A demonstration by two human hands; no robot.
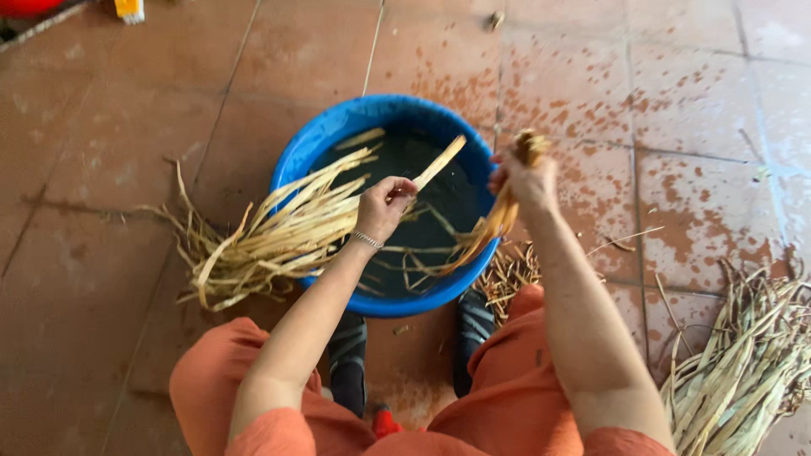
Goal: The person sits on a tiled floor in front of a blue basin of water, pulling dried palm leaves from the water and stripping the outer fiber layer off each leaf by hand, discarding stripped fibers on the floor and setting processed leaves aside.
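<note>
A round blue basin [291, 160] of dark water stands on the tiled floor in front of me. My left hand [384, 205], with a thin bracelet at the wrist, grips a single flat pale straw strip [440, 162] that points up to the right over the water. My right hand [525, 173] is closed around a wet bunch of straw strips [490, 230] that hangs down into the basin. A sheaf of dry straw [270, 236] lies over the basin's left rim and spreads onto the floor.
A heap of greenish-tan straw [748, 363] lies on the floor at the lower right. More short strips [507, 274] lie by the basin's right edge. My knees in orange trousers and dark shoes sit below the basin. The red floor tiles [693, 110] are splashed wet.
</note>
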